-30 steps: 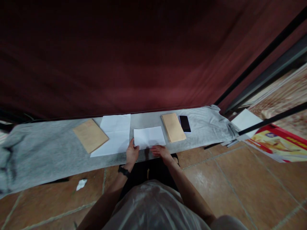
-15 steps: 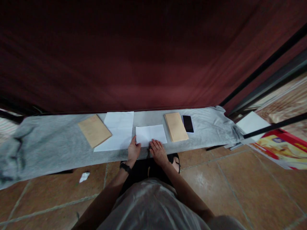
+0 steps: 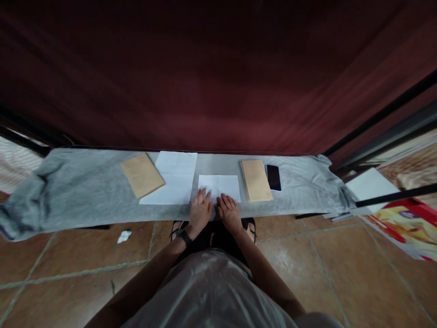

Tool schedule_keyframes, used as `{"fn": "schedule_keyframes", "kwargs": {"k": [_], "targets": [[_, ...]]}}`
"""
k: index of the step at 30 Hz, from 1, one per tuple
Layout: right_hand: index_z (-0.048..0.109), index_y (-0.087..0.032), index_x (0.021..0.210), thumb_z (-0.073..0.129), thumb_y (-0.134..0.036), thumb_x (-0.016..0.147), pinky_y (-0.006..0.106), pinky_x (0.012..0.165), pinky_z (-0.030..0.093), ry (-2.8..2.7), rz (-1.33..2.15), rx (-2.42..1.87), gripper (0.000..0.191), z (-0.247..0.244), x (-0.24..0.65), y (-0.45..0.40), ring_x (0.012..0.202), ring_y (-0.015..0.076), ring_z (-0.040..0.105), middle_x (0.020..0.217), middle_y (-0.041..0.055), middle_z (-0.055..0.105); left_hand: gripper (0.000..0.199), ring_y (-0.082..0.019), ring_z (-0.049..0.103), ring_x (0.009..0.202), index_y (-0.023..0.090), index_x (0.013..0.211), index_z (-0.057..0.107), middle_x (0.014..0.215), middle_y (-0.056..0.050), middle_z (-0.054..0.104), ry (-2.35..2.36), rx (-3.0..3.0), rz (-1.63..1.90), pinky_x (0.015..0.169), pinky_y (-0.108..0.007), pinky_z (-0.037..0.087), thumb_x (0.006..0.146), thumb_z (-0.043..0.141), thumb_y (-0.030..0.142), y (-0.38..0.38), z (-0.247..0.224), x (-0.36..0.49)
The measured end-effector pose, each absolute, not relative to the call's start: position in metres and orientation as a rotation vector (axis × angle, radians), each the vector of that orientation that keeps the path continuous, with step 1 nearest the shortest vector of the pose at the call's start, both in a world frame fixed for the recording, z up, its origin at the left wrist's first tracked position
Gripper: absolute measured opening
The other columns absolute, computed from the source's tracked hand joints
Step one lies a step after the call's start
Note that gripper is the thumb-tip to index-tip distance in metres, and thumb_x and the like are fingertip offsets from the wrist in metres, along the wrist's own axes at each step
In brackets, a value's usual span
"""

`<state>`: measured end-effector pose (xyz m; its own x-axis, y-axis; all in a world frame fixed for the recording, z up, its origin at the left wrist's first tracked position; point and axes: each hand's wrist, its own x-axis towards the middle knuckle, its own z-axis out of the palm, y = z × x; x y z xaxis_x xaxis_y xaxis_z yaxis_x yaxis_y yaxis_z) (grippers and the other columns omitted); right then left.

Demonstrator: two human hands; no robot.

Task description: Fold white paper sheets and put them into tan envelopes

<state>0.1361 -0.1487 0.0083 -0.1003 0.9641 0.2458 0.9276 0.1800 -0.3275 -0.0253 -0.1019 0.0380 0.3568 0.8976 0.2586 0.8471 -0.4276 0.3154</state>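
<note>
A small folded white paper (image 3: 221, 183) lies on the grey cloth in front of me. My left hand (image 3: 200, 210), with a dark band at the wrist, rests its spread fingers on the paper's lower left part. On the lower right part lie the fingers of my right hand (image 3: 229, 213), flat and slightly apart. Larger white sheets (image 3: 177, 177) with a crease lie to the left, partly under a brown envelope (image 3: 141, 175). To the right is a stack of brown envelopes (image 3: 256, 180).
A dark-screened phone (image 3: 273, 177) lies right of the brown stack. The grey cloth (image 3: 85, 187) covers a narrow bench against a dark red surface (image 3: 211, 109). A crumpled white scrap (image 3: 124, 236) is on the tiled floor; a red and yellow box (image 3: 409, 221) stands at right.
My left hand has moved from the paper's left edge onto its surface, fingers now spread. My right hand stays at the lower right part. The camera view has shifted slightly.
</note>
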Motion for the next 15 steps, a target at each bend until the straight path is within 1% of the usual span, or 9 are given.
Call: {"fn": "schedule_keyframes", "kwargs": {"k": [3,5,7,11,15], "targets": [[0.047,-0.014,0.149,0.047,-0.021,0.1,0.044,0.119,0.033,-2.122,0.13,-1.775,0.049,0.005,0.139,-0.149,0.144,0.0255,0.04,0.155,0.0115,0.046,0.05,-0.026,0.032,0.149,0.013,0.147,0.046,0.155,-0.013,0.046,1.316,2.606,0.433,0.12,-0.047,0.033,0.103,0.034,0.035,-0.11,0.028,-0.013],[0.042,-0.012,0.152,0.048,-0.019,0.099,0.043,0.12,0.031,-2.173,0.138,-1.757,0.053,0.004,0.141,-0.15,0.145,0.0245,0.039,0.156,0.0131,0.045,0.055,-0.025,0.03,0.15,0.013,0.151,0.041,0.157,-0.012,0.043,1.277,2.636,0.354,0.123,-0.046,0.029,0.104,0.032,0.04,-0.114,0.022,-0.009],[0.04,-0.012,0.153,0.047,-0.02,0.1,0.043,0.121,0.029,-2.199,0.139,-1.751,0.054,0.005,0.143,-0.151,0.145,0.0239,0.038,0.156,0.0132,0.045,0.059,-0.024,0.028,0.151,0.013,0.154,0.036,0.16,-0.011,0.039,1.286,2.655,0.313,0.124,-0.045,0.025,0.104,0.032,0.043,-0.115,0.018,-0.008],[0.042,-0.016,0.152,0.042,-0.024,0.103,0.044,0.121,0.027,-2.165,0.115,-1.777,0.05,0.008,0.142,-0.154,0.146,0.0242,0.037,0.158,0.0104,0.042,0.065,-0.024,0.024,0.153,0.011,0.154,0.035,0.162,-0.013,0.034,1.308,2.678,0.287,0.126,-0.044,0.02,0.102,0.036,0.051,-0.111,0.017,-0.014],[0.045,-0.018,0.151,0.04,-0.026,0.104,0.046,0.119,0.029,-2.105,0.062,-1.833,0.048,0.007,0.143,-0.155,0.145,0.0259,0.038,0.158,0.0117,0.041,0.064,-0.026,0.023,0.153,0.013,0.153,0.039,0.163,-0.014,0.032,1.288,2.714,0.266,0.126,-0.047,0.018,0.102,0.038,0.052,-0.107,0.02,-0.024]]}}
